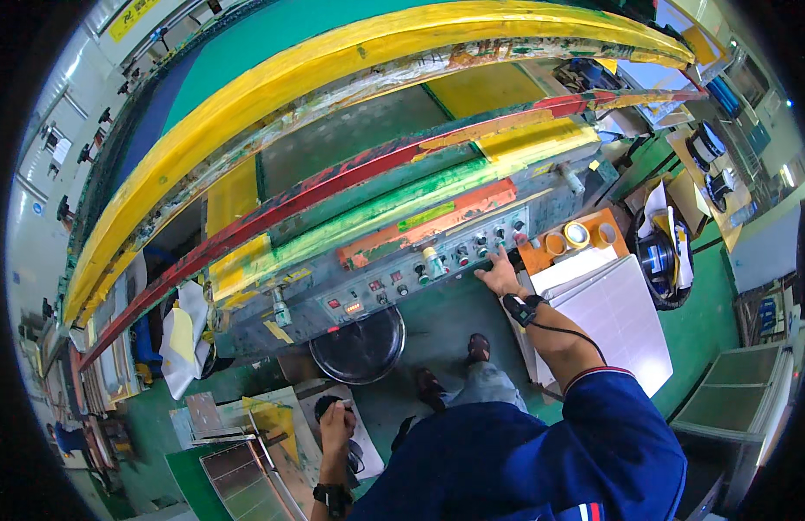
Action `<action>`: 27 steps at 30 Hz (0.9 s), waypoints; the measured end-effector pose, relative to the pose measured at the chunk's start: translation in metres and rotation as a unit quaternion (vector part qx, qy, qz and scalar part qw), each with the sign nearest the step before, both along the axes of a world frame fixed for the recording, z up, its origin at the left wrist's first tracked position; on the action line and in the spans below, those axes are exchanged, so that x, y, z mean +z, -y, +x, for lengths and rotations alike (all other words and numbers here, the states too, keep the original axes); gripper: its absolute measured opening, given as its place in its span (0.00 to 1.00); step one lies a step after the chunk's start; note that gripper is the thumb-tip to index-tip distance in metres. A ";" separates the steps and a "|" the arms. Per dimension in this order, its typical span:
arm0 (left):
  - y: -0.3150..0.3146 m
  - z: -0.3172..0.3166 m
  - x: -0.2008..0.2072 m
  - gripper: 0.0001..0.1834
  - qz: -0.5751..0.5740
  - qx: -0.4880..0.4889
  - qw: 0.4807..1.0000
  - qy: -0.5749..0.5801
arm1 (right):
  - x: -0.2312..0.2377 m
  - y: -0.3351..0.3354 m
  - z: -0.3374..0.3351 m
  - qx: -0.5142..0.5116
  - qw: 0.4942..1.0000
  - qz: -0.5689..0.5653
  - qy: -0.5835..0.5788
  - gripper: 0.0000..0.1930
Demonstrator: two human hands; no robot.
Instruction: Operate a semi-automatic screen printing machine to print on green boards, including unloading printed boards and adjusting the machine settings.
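Note:
My right hand [503,274] reaches to the right part of a grey control panel [394,285] with knobs, buttons and small red displays. Its index finger is stretched out at the lower row of controls, and the thumb stands apart. Nothing is held in it. Low at the left, my left hand [337,425] is closed, its fingers bent together. A dark rounded shape [326,405] shows at its fingertips, and whether the hand grips it is unclear. The panel sits on the front of a large printing machine with a yellow-stained frame [333,61] and a red bar [333,187].
Right of the panel, an orange board [541,258] carries tape rolls [577,234], beside a stack of white sheets [606,317]. A round black stool [359,346] stands below the panel. A black bin [659,260] is farther right; framed screens [241,478] lean at the lower left.

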State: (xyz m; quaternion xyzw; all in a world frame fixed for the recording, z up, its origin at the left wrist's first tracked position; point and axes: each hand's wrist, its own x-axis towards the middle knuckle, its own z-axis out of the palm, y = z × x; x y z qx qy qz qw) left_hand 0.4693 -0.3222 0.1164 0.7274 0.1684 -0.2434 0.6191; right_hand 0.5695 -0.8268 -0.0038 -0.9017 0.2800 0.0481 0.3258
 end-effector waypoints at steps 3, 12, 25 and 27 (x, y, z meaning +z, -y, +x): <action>-0.002 -0.003 -0.004 0.17 0.000 0.030 1.000 -0.008 | 0.010 -0.004 0.003 -0.019 0.999 0.035 0.000 0.35; 0.004 0.008 -0.008 0.17 -0.011 0.009 1.000 0.017 | 0.007 0.009 -0.007 -0.001 0.999 0.041 0.022 0.35; 0.003 0.014 -0.018 0.14 -0.021 0.000 1.000 0.018 | 0.033 0.016 -0.066 -0.031 0.992 0.114 0.046 0.29; 0.003 0.015 -0.018 0.13 -0.039 -0.025 0.999 0.029 | 0.046 0.003 -0.074 -0.014 0.992 0.120 0.043 0.29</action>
